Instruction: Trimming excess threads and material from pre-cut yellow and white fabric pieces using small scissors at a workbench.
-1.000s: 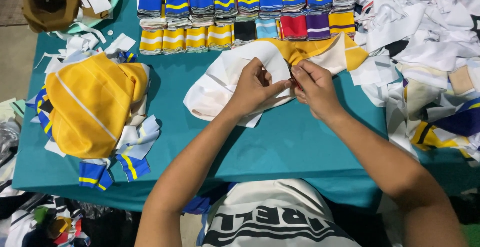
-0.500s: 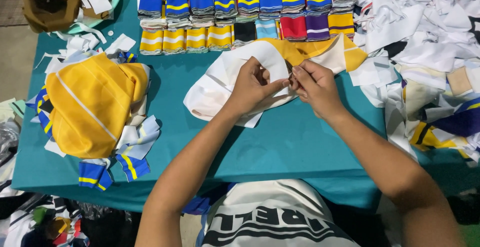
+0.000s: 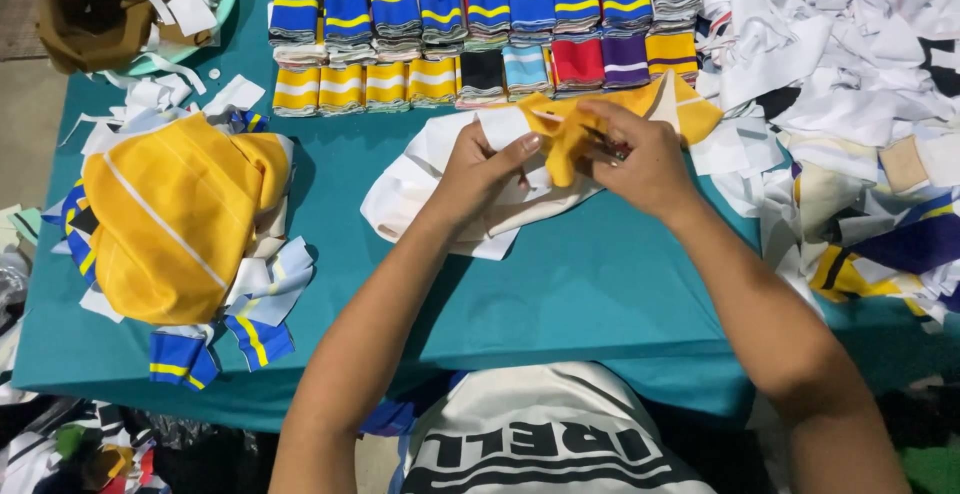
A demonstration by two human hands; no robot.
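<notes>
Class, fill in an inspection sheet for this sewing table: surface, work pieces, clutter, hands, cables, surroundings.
Surface: teal table cover.
Work pieces: yellow fabric piece and white fabric piece, held at table centre.
Clutter: folded striped ribbing rows; yellow garment pile; white scrap heap.
Hands: left hand grips the white piece; right hand pinches the yellow piece.
Cables: nothing seen.
Surroundings: tray of scraps at the far left corner.

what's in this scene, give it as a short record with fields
surface: teal table
left hand: pinching white fabric piece
right hand: gripping yellow fabric piece
far edge: rows of folded striped ribbed bands
left side: heap of yellow fabric
right side: pile of white scraps
top left corner: brown bag
</notes>
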